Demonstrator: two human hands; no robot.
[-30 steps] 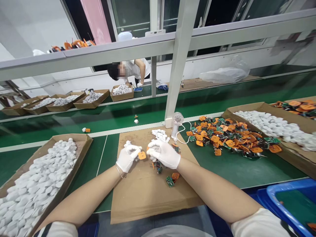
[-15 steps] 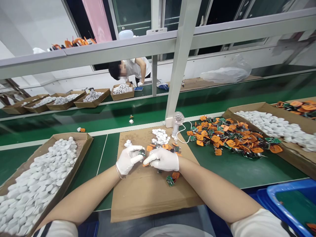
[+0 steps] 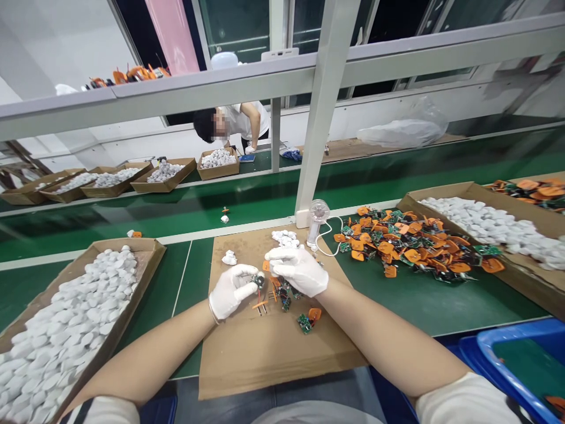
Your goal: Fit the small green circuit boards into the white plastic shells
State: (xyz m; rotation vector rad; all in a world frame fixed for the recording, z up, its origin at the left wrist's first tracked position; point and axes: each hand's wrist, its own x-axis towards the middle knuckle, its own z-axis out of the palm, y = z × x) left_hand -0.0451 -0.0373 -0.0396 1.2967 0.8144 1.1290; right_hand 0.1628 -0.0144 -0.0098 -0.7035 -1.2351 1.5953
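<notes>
My left hand [image 3: 233, 290], in a white glove, pinches a small green circuit board [image 3: 258, 281] over the cardboard sheet [image 3: 247, 359]. An orange piece with metal prongs [image 3: 260, 305] hangs below that board. My right hand [image 3: 300, 270], gloved too, is just to the right, above several boards with orange parts [image 3: 285, 293]; its fingers point left and look close together, and whatever is between them is hidden. Another green board [image 3: 304, 323] with an orange piece lies nearer me. Small white pieces [image 3: 286, 238] lie behind my right hand, and one more white piece [image 3: 229, 257] behind my left.
A box of white pieces [image 3: 152, 259] stands left, another box [image 3: 459, 189] right. A heap of orange-and-green assemblies [image 3: 410, 241] lies beside a small clear fan [image 3: 318, 215]. A blue bin [image 3: 489, 338] is front right. Beyond the frame post [image 3: 326, 88], a person [image 3: 241, 121] bends over.
My right hand has moved up and away from the orange piece, which now hangs below my left hand. Small parts on the green belt have shifted left.
</notes>
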